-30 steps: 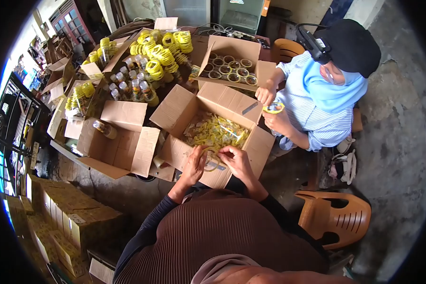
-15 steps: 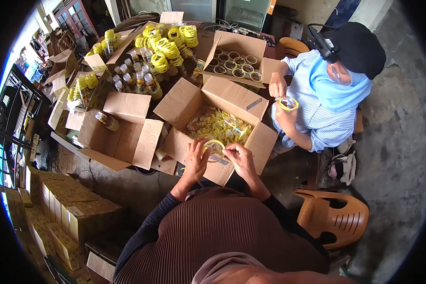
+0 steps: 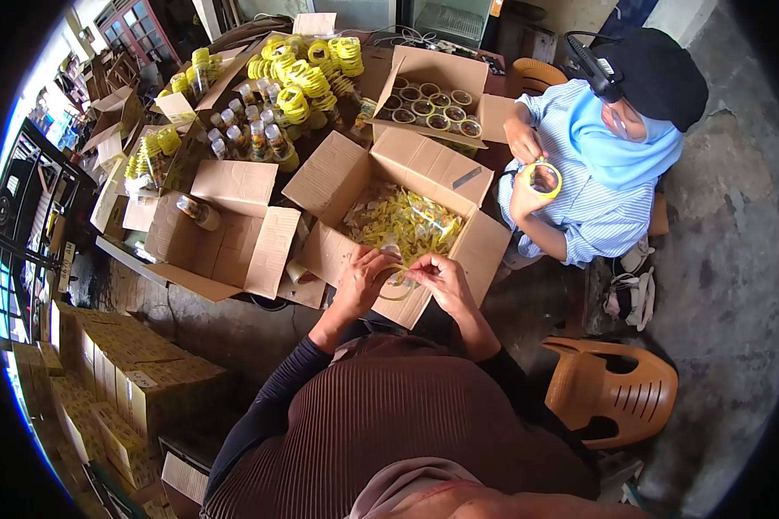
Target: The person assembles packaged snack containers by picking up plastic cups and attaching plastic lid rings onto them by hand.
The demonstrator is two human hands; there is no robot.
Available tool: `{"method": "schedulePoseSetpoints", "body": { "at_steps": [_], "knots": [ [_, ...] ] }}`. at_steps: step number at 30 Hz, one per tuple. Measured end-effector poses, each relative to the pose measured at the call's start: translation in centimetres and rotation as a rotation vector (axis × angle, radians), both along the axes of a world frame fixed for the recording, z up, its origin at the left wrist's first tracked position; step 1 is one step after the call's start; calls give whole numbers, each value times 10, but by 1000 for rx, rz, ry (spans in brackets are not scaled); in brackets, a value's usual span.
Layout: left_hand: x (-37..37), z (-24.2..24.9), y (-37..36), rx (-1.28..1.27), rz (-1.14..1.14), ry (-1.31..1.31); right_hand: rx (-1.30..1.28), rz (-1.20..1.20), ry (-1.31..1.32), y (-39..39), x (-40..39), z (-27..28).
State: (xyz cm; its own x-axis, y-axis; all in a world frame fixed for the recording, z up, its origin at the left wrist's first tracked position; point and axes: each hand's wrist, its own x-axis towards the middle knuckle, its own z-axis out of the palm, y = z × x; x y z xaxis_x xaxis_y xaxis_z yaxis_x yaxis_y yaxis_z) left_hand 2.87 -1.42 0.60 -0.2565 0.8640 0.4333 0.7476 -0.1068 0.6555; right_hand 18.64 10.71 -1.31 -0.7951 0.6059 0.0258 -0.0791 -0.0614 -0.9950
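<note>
Over the near flap of an open cardboard box (image 3: 325, 177), my left hand (image 3: 365, 278) holds a clear round container with a yellow rim (image 3: 395, 296). My right hand (image 3: 439, 281) pinches the top of that rim, its fingertips close to those of my left hand. What the right fingertips grip exactly is too small to tell. Inside the box lies a heap of yellow and clear plastic scraps (image 3: 407, 221), just beyond my hands.
A co-worker (image 3: 580, 173) at the right holds another yellow-rimmed container (image 3: 545, 179). Lidded jars (image 3: 430, 108) fill a box at the back. Bottles (image 3: 255, 130) and stacked yellow rings (image 3: 307, 73) stand back left. A box with one bottle (image 3: 201, 213) is left; an orange chair (image 3: 614, 389) is lower right.
The container in my hands has tilted and dropped slightly, and my hands have come closer together. The co-worker's container has moved a little right and turned.
</note>
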Motion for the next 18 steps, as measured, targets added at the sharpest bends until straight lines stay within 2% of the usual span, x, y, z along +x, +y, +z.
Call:
{"method": "schedulePoseSetpoints", "body": {
  "at_steps": [3,5,6,8,12,15,18],
  "knots": [
    [2,-1,-1,-98,87,113,111,-55,-84,-2,-3,-8],
    [3,1,0,-94,105,133,346,-189,-64,-6,-8,-12],
    [2,2,1,-90,127,152,349,-194,-63,-9,-11,-8],
    [-1,4,1,-118,126,148,535,-285,-90,-15,-15,1],
    [-11,8,0,-159,152,125,682,-363,-116,-27,-27,12],
    [-35,2,-1,-166,258,61,734,-402,-122,-24,-31,10],
    [-58,11,-3,-81,243,77,635,-364,-161,-18,-31,7]
  ]
}}
